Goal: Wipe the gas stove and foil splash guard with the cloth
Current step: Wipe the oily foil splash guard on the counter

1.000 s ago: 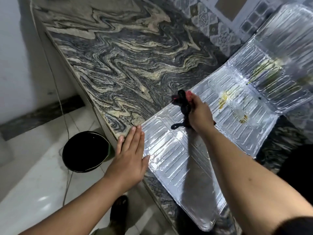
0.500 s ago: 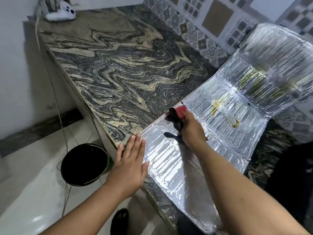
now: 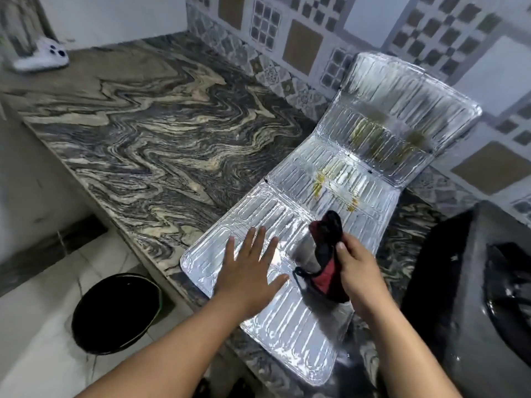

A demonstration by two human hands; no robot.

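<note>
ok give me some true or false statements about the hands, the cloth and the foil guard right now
1. The right hand grips the cloth. True.
2. The left hand lies spread with open fingers on the foil splash guard. True.
3. The foil guard is spotless. False: yellowish stains mark its middle and far panels.
4. The cloth is white. False: it is red and black.
5. The black bin stands on the countertop. False: it sits on the floor below the edge.

The marbled stone counter (image 3: 161, 145) carries the flattened foil splash guard (image 3: 290, 326), a white gadget (image 3: 43, 57) and the gas stove (image 3: 474, 297).
</note>
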